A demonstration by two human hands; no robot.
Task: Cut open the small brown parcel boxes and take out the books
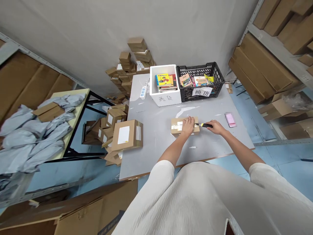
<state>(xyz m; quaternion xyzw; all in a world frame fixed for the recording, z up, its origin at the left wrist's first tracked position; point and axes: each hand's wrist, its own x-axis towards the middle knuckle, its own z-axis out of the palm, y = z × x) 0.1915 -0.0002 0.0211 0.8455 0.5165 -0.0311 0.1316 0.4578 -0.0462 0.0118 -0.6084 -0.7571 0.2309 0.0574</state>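
Observation:
A small cardboard box (175, 123) with clear tape and a white label lies on the grey table (156, 156). My left hand (187, 126) rests on top of it, palm down with fingers stretched out and partly hiding the label. A ring shows on one finger. In my right hand (215, 127) is a box cutter (205, 125) with a black and yellow handle, the fingers closed around it. Its tip points left and meets the right end of the box; how deep the blade goes cannot be made out.
Behind the box stand a white foam bin (166, 98) and a black crate (217, 81), both with books. A larger carton (127, 135) sits at the table's left edge. A pink, blurred-out item (230, 119) lies to the right, a power strip (143, 92) at the back left.

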